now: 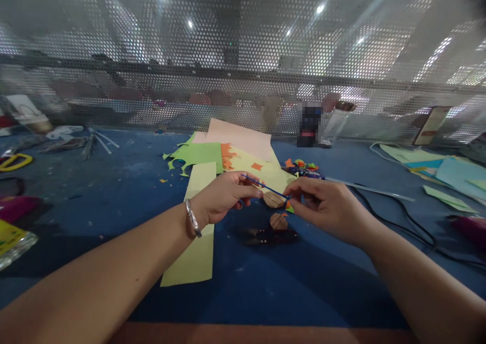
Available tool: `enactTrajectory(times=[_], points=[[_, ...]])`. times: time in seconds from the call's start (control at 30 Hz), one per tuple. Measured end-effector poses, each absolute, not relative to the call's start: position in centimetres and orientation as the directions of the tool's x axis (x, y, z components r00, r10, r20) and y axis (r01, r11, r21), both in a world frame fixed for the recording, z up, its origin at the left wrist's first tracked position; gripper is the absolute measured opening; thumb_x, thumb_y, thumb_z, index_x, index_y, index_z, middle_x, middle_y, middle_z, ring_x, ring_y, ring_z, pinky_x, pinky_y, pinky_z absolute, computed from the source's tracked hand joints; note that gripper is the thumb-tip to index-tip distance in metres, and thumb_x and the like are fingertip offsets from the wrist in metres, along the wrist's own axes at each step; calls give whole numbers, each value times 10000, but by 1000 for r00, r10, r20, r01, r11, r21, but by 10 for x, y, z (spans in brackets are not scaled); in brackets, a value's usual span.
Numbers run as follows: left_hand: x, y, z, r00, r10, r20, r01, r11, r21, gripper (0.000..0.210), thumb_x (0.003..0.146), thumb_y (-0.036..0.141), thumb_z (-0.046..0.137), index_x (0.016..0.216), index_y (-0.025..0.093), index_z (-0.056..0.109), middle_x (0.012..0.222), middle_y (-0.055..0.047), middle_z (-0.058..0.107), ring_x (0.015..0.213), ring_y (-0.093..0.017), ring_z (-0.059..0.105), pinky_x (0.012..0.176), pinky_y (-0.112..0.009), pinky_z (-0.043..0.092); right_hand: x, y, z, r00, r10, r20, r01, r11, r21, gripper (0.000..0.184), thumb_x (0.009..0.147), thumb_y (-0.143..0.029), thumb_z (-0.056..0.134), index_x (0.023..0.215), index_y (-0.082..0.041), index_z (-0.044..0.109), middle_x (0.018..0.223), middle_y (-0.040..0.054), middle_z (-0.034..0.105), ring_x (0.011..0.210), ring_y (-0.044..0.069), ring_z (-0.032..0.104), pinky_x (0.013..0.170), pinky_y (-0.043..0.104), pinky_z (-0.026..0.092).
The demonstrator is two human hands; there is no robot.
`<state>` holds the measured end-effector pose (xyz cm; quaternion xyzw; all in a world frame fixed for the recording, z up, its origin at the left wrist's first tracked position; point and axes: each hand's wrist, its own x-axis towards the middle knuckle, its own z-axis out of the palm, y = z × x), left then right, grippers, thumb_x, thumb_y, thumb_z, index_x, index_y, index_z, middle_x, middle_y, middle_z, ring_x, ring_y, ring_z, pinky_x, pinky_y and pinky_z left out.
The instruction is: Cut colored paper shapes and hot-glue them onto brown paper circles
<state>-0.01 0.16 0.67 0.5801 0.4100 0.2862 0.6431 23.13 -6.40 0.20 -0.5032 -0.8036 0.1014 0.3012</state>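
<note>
Between my two hands a thin blue strip, like a pipe cleaner or cord (pixel 270 188), stretches at a slant. My left hand (pixel 228 194), with a silver bangle at the wrist, pinches its left part. The fingers of my right hand (pixel 319 202) close on its right end, where a small bit of green and orange shows below the fingertips. Just behind the strip lies a round wooden disc (pixel 274 199), partly covered. A second wooden disc (pixel 279 221) rests nearer, touching a pair of dark thread snips (pixel 271 236). Under my left wrist runs a pale yellow-green paper strip (pixel 190 263).
Cut papers in green (pixel 205 154), peach (pixel 239 136) and yellow lie ahead. Colourful scraps (pixel 304 166) sit behind my right hand, near a clear stick (pixel 374 188) and a black cable (pixel 402 217). Yellow-handled scissors (pixel 17 161) are far left. A perforated metal screen (pixel 243 80) bounds the back.
</note>
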Motion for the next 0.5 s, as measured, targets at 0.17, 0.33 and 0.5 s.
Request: enactTrajectory(times=[0.17,0.33,0.5], points=[[-4,0,12,560,799,-219,142,168,976,239,720,182,797,913,172,656,689,52,600,529,-50,505,475,-204,249,234,-63,2,-318,868,380,748,476,-462,150,860,-188,611,965,-208,716,701,-24,607,561,99,474,513,225,365],[-5,1,16,569,794,-214,176,137,975,287,835,426,734,784,150,675,734,-7,680,508,-60,553,447,-214,238,233,-64,2,-342,857,385,729,501,-467,140,863,-181,604,945,-198,715,701,-23,606,566,97,486,518,223,371],[-2,1,13,515,833,-204,201,113,973,453,872,574,657,722,148,693,680,-57,720,479,-100,601,427,-231,256,232,-66,2,-389,829,401,694,550,-464,145,870,-166,588,938,-186,715,784,2,666,613,103,537,557,227,401]])
